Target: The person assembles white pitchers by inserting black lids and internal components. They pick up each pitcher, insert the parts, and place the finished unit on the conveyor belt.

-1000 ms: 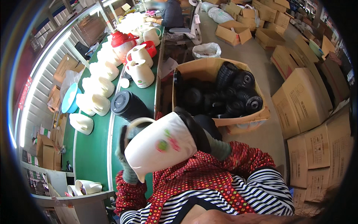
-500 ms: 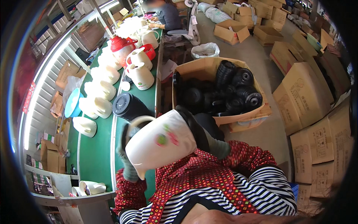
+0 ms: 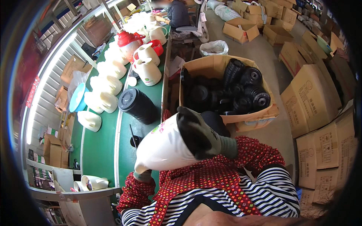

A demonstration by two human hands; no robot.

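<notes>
A white jug body (image 3: 166, 147) with a pink and green flower print lies tilted in front of my chest, its spout pointing down to the left. My right hand (image 3: 196, 137), in a grey glove with a black palm, grips the jug's wide base end. Only the grey cuff of my left hand (image 3: 143, 176) shows below the spout; its fingers are hidden behind the jug. Just beyond the jug, on the green bench (image 3: 100, 150), stand a black ribbed cylinder (image 3: 138, 106) and a small black pot (image 3: 135, 141) with a thin stick in it.
Rows of white jugs (image 3: 109, 83) and a red-topped jug (image 3: 129, 44) line the bench. A carton (image 3: 230, 62) of black ribbed parts is ahead to the right. Large cartons (image 3: 311, 98) stand at right. Another person (image 3: 176, 15) sits at the bench's far end.
The jug has turned in my hands, so its print now faces up and away. My right hand spreads further over the base, and my left hand has slipped out of sight behind the jug.
</notes>
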